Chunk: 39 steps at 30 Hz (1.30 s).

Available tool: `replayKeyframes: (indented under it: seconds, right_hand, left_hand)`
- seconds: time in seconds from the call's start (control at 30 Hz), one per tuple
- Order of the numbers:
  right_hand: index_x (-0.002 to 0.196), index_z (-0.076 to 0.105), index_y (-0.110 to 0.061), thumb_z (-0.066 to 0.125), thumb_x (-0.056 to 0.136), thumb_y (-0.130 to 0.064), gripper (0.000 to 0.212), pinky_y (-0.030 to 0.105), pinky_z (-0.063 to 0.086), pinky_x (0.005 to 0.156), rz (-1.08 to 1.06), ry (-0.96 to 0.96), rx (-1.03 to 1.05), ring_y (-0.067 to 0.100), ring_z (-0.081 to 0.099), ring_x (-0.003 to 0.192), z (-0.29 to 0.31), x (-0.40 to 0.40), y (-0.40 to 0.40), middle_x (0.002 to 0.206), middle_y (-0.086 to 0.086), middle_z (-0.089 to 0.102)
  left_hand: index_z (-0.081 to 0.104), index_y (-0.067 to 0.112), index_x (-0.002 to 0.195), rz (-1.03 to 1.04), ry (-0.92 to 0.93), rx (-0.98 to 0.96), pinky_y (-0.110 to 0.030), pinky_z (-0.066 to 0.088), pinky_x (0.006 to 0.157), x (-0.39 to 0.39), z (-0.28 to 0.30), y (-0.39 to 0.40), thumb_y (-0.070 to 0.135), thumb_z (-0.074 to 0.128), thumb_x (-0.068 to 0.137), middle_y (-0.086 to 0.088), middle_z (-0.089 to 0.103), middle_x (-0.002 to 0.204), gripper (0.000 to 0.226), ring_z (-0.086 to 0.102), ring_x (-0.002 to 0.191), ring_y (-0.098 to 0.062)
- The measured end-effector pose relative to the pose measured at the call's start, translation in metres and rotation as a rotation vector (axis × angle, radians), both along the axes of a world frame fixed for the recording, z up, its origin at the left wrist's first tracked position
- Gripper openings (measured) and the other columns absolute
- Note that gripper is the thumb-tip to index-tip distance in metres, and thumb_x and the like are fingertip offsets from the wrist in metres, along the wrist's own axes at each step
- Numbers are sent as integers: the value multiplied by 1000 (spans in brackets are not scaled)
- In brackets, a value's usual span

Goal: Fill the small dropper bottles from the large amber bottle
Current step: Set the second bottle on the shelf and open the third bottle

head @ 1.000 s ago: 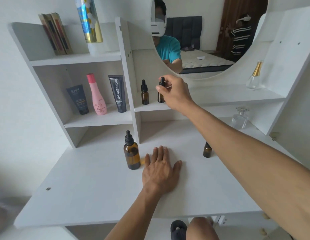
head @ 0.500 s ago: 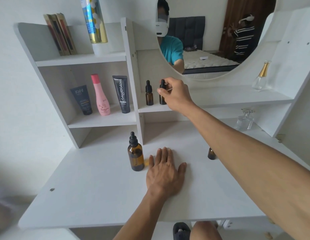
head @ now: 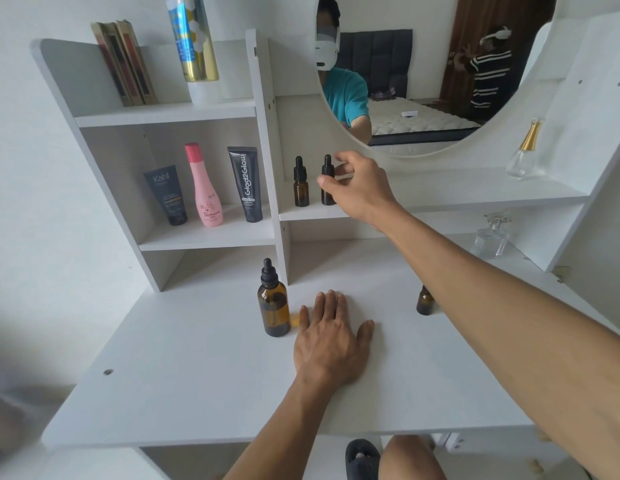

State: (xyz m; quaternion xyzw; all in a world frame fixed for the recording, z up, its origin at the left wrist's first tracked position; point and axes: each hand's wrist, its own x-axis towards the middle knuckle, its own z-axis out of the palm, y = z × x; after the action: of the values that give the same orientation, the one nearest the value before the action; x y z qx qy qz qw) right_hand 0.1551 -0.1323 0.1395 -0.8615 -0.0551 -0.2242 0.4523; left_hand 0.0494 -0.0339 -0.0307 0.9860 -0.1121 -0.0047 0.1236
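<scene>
While our left hand lies flat with fingers spread on the white bench, the large amber bottle stands capped just beside its little finger. Our right hand reaches up to the shelf under the mirror, thumb and fingers curled around the dropper cap of a small dropper bottle; whether they actually pinch it we cannot quite tell. A second small bottle stands just left of it. A third small bottle sits on the bench, partly hidden behind our right forearm.
</scene>
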Motion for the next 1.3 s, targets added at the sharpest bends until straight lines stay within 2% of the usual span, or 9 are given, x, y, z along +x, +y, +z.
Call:
replayKeyframes:
  seconds: [0.13, 0.43, 0.63, 0.7, 0.83, 1.0, 1.17, 1.23, 1.3]
  right_hand:
    - [137, 52, -17, 70, 90, -31, 53, 25, 53, 89, -53, -16, 54, 10, 65, 91, 1, -19, -13, 120, 0, 63]
    - [105, 69, -12, 72, 85, -14, 20, 23, 53, 77, -174, -108, -61, 8, 61, 69, -30, -90, -65, 91, 0, 68]
    - [129, 61, -13, 72, 86, -17, 44, 37, 48, 101, -226, 168, -238, 27, 60, 116, -85, -110, -97, 127, 9, 64]
    - [133, 58, -14, 73, 87, -19, 48, 38, 47, 102, -228, 237, -205, 28, 58, 119, -96, -113, -101, 130, 10, 62]
    - [130, 61, -13, 72, 87, -15, 44, 34, 48, 98, -252, 259, -175, 30, 59, 114, -112, -113, -101, 118, 12, 67]
    - [124, 64, -7, 66, 90, -1, 35, 12, 36, 74, -261, 250, -130, 22, 56, 87, -121, -115, -99, 93, 4, 60]
    - [120, 65, -4, 65, 90, 1, 30, 0, 37, 56, -230, 199, -87, 26, 57, 80, -119, -121, -92, 91, 8, 61]
    - [117, 67, -5, 68, 89, -1, 29, -1, 38, 55, -188, 181, -39, 30, 61, 78, -116, -126, -81, 94, 12, 67]
    - [115, 69, -11, 74, 85, -9, 30, 8, 45, 68, -143, 152, -51, 24, 66, 83, -114, -130, -69, 95, 7, 71]
  left_hand:
    - [1, 14, 157, -7, 2, -8, -42, -5, 123, -1, 0, 1, 64, 13, 97, 0, -2, 166, 79, -9, 152, -17]
    - [13, 12, 157, -24, -44, -64, -41, 2, 123, -4, 0, 6, 60, 19, 99, -1, 10, 165, 75, 0, 152, -17]
    - [19, 15, 156, -16, -58, -98, -38, 3, 124, -7, -1, 6, 58, 24, 99, 1, 15, 164, 72, 5, 152, -15]
    - [22, 16, 156, -8, -67, -111, -38, 3, 124, -7, -1, 6, 58, 26, 99, 2, 17, 164, 71, 6, 152, -14]
    - [26, 16, 155, 0, -76, -128, -37, 4, 123, -6, -2, 7, 58, 28, 99, 3, 21, 163, 70, 9, 151, -14]
    - [29, 15, 153, 0, -97, -143, -37, 6, 123, -7, -3, 7, 57, 30, 98, 1, 24, 162, 69, 12, 151, -15]
    - [40, 14, 147, 4, -122, -187, -37, 15, 121, -9, -2, 8, 54, 38, 97, 0, 36, 156, 64, 25, 147, -18]
    - [50, 14, 137, 6, -168, -253, -35, 29, 114, -12, -1, 10, 51, 47, 94, -2, 50, 145, 57, 40, 136, -21]
    - [54, 14, 135, 13, -173, -340, -32, 36, 109, -19, 2, 13, 49, 56, 90, -1, 56, 139, 57, 46, 130, -20]
